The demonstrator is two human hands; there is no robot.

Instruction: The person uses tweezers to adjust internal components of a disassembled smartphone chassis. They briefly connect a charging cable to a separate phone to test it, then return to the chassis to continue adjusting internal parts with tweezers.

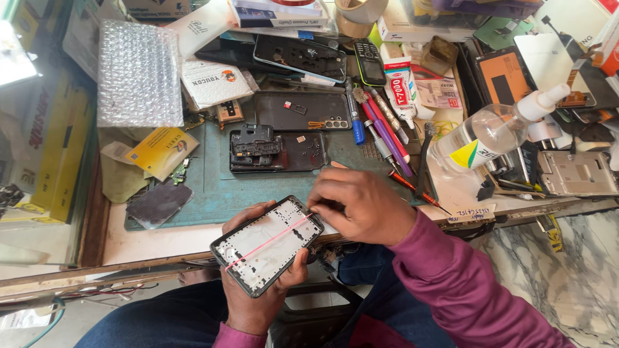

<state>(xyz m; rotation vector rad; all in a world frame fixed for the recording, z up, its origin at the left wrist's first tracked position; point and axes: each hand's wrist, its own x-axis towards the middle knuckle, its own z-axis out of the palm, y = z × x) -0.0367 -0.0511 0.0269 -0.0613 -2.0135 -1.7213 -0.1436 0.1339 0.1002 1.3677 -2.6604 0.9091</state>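
A cluttered workbench (193, 235) carries a green mat (219, 193), an opened dark phone body (277, 151) and a clear spray bottle (490, 132). In front of its edge, over the lap, the left hand (258, 290) cradles a phone frame (267, 245) from beneath, fingers wrapped round its long edges, the safest hold for something that looks thin, light and easily flexed. The right hand (361, 206) is pinched shut at the frame's top corner on the end of a pink strip (267, 242) (probably adhesive, limp).

This is a phone repair workshop. Opened phone shells (277, 149) lie on the bench (213, 193); beside them screwdrivers (387, 132), a glue tube (400, 87) and, probably, a solvent bottle (490, 132).
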